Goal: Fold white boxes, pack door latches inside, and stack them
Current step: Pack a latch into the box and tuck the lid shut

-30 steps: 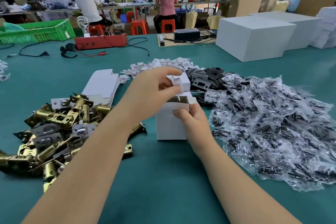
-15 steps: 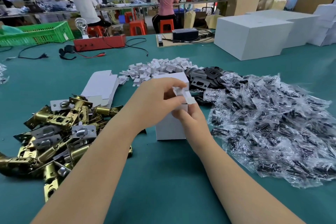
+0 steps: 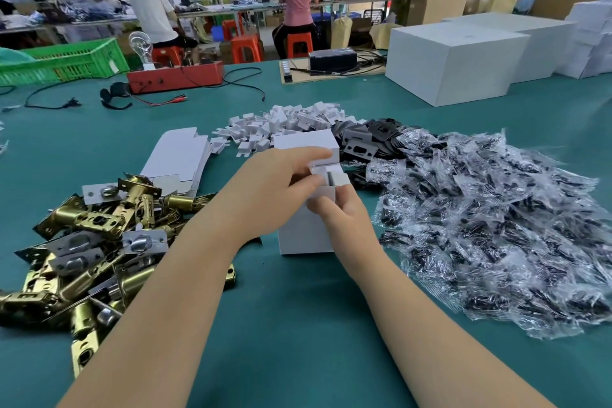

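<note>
A small white box (image 3: 303, 235) stands upright on the green table, its top open with the lid flap (image 3: 306, 142) raised behind. My left hand (image 3: 268, 189) pinches a white cardboard insert (image 3: 326, 172) at the box's mouth. My right hand (image 3: 344, 215) holds the box's right front corner, thumb on its front face. A heap of brass door latches (image 3: 89, 235) lies to the left. Flat unfolded white boxes (image 3: 178, 159) lie behind the latches.
Several clear bags of black screws (image 3: 496, 228) spread out on the right. White insert pieces (image 3: 284, 126) and black plates (image 3: 367, 139) lie behind the box. Large white cartons (image 3: 453, 60) stand at the back right. A red tester (image 3: 175, 76) and green crate (image 3: 63, 60) sit far left.
My left hand has lowered the white insert from above the box down to its open mouth. The lid flap now shows upright behind. My right hand stays on the box.
</note>
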Action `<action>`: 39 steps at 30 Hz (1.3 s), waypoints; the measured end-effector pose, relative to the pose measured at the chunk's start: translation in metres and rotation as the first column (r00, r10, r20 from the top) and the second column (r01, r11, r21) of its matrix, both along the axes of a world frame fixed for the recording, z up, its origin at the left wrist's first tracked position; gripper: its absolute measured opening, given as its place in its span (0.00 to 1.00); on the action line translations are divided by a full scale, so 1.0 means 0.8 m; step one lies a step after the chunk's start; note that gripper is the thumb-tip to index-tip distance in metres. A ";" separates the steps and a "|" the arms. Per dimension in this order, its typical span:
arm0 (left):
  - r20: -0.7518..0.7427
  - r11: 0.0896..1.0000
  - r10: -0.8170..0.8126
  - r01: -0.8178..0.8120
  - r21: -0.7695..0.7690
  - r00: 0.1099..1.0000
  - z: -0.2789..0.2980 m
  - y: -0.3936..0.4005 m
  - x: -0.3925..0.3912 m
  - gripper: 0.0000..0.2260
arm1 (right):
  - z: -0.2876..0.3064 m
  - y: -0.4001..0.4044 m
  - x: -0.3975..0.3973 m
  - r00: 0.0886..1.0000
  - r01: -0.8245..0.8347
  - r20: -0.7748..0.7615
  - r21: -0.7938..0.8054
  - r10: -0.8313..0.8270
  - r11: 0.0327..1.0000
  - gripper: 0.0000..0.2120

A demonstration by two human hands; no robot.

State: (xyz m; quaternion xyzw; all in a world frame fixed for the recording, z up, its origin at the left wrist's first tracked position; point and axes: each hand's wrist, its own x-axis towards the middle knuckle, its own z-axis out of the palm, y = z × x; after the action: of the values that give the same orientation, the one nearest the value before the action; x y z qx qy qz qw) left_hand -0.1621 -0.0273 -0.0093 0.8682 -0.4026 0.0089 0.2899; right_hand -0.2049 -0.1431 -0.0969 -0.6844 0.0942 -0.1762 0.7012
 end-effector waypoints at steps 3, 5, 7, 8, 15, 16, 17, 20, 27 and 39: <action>-0.024 0.999 0.038 -0.038 -0.016 0.999 -0.007 0.001 0.002 0.10 | 0.002 0.001 -0.001 1.000 -0.001 0.010 0.003 0.001 1.000 0.20; -0.012 0.997 0.060 -0.060 -0.045 0.998 -0.009 0.001 0.001 0.04 | 0.002 0.001 -0.002 1.000 -0.008 0.029 0.012 0.008 1.000 0.16; 0.108 0.999 0.047 -0.048 0.015 0.993 -0.014 -0.001 -0.003 0.06 | 0.001 0.001 -0.002 0.999 0.007 0.040 0.010 -0.008 1.000 0.12; 0.175 0.998 0.047 -0.054 0.034 0.983 -0.020 -0.001 -0.005 0.09 | 0.001 0.001 -0.002 0.999 0.010 0.046 0.014 -0.010 1.000 0.12; 0.090 0.974 0.159 -0.141 -0.178 0.983 -0.053 0.022 -0.002 0.20 | 0.001 0.003 -0.003 0.994 -0.021 0.111 0.068 0.014 0.997 0.11; 0.031 0.975 0.124 -0.116 -0.187 0.992 -0.057 0.024 0.001 0.21 | 0.002 0.002 -0.003 0.993 -0.024 0.115 0.093 0.013 0.995 0.11; 0.007 0.976 0.104 -0.101 -0.194 0.995 -0.061 0.026 0.003 0.20 | 0.002 0.001 -0.002 0.994 -0.025 0.112 0.128 0.011 0.991 0.11; -0.047 0.947 0.111 -0.120 -0.298 0.993 -0.070 0.028 0.007 0.18 | 0.001 0.002 -0.003 0.994 -0.053 0.107 0.258 0.026 0.965 0.14; -0.248 0.925 0.060 -0.147 -0.349 0.967 -0.083 0.018 0.000 0.14 | 0.009 -0.016 -0.003 0.944 0.290 0.141 0.074 -0.298 0.954 0.11; -0.239 0.905 0.043 -0.139 -0.401 0.970 -0.083 0.015 -0.004 0.08 | 0.037 -0.147 0.125 0.875 0.112 -0.005 -0.971 -0.483 0.212 0.14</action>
State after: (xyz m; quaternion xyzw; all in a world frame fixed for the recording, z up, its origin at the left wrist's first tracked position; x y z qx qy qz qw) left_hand -0.1656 -0.0154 -0.0760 0.8000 -0.3147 0.0095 0.5107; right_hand -0.1052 -0.2609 -0.0675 -0.9494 0.2094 -0.2208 0.0773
